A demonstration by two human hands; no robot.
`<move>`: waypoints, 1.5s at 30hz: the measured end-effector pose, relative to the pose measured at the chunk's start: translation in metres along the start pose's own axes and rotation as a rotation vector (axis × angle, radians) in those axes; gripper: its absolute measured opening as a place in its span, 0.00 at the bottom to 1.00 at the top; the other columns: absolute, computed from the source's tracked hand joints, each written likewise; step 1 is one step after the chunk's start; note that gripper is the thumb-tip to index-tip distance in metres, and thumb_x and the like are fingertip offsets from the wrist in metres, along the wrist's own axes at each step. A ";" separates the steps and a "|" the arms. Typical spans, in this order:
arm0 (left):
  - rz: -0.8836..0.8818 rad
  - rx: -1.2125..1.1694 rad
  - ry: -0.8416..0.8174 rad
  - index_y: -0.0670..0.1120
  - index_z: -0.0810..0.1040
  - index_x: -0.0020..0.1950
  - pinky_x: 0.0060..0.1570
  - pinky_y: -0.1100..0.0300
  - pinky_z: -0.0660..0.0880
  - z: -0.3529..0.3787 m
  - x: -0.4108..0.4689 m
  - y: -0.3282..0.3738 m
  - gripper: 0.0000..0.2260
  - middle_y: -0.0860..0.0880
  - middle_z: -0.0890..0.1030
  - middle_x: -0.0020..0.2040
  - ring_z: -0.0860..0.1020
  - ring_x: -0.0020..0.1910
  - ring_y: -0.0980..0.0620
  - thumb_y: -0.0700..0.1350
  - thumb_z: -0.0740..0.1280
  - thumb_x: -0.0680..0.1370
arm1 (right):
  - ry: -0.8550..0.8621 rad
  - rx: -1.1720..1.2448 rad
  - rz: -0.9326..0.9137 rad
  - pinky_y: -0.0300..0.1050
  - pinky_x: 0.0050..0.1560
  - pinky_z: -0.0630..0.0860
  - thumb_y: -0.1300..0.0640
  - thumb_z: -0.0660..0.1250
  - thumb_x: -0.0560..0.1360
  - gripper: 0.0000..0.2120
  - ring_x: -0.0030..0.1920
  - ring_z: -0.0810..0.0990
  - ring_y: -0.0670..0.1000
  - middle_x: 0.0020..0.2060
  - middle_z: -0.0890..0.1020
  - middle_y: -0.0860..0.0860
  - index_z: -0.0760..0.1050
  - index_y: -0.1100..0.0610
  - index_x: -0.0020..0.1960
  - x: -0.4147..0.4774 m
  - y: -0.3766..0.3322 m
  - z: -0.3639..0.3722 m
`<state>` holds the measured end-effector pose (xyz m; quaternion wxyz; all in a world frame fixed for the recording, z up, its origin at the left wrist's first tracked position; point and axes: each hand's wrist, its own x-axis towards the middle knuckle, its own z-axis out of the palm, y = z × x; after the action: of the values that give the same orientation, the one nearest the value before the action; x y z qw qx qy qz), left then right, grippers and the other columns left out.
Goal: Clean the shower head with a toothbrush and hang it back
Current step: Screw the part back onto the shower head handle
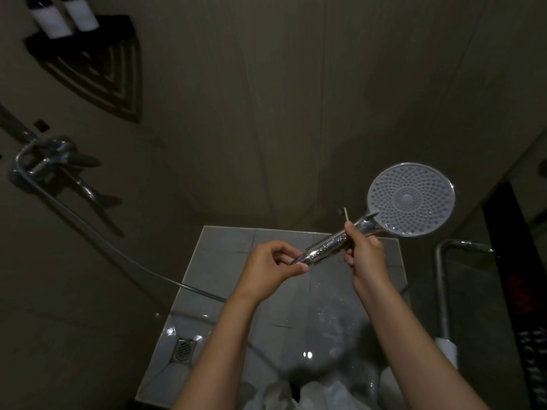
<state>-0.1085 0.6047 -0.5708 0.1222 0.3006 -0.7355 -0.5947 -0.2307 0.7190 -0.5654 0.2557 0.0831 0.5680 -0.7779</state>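
A round shower head [410, 199] with a pale dotted face and a chrome handle [327, 247] is held out in front of me, face toward the camera. My left hand [270, 269] pinches the lower end of the handle where the hose joins. My right hand [365, 255] grips the handle just below the head and also holds a thin toothbrush [344, 214], whose dark bristle end sticks up beside the head. The grey hose [118, 253] runs left to the chrome mixer tap [53, 161] on the wall.
A dark corner shelf [88, 45] with two bottles [65, 16] hangs at the upper left. Below is a wet grey tiled floor [225, 291] with a drain grate [185, 349]. A chrome rail [444, 279] stands at the right, beside a dark door edge.
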 end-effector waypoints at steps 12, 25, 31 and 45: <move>-0.171 -0.081 -0.599 0.34 0.74 0.57 0.43 0.64 0.76 -0.008 -0.014 0.026 0.17 0.42 0.80 0.35 0.79 0.32 0.52 0.44 0.51 0.83 | -0.200 -0.003 0.042 0.40 0.35 0.63 0.55 0.64 0.77 0.05 0.34 0.70 0.45 0.34 0.73 0.49 0.73 0.56 0.45 -0.006 -0.011 0.001; 0.309 0.775 0.014 0.52 0.77 0.45 0.37 0.55 0.74 0.005 -0.008 0.005 0.19 0.51 0.81 0.35 0.79 0.35 0.51 0.65 0.57 0.73 | 0.017 -0.032 -0.045 0.32 0.20 0.62 0.55 0.65 0.77 0.10 0.24 0.67 0.42 0.29 0.70 0.49 0.69 0.55 0.39 -0.009 -0.013 0.006; 0.229 0.528 -0.058 0.49 0.78 0.43 0.38 0.57 0.72 0.005 -0.004 0.014 0.14 0.51 0.81 0.32 0.79 0.32 0.53 0.59 0.65 0.73 | 0.003 -0.020 -0.040 0.32 0.21 0.62 0.55 0.64 0.78 0.09 0.26 0.68 0.42 0.31 0.71 0.49 0.69 0.55 0.40 -0.013 -0.018 0.004; -0.031 0.183 -0.390 0.46 0.72 0.44 0.42 0.55 0.74 0.005 -0.024 0.046 0.10 0.51 0.74 0.31 0.75 0.30 0.52 0.48 0.57 0.82 | -0.214 -0.026 -0.093 0.42 0.37 0.67 0.54 0.62 0.78 0.06 0.36 0.75 0.47 0.35 0.78 0.51 0.73 0.55 0.45 -0.021 -0.031 0.009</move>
<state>-0.1058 0.6278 -0.5245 -0.0594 0.2009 -0.7914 -0.5742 -0.2265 0.7238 -0.5268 0.2795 -0.0304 0.5508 -0.7859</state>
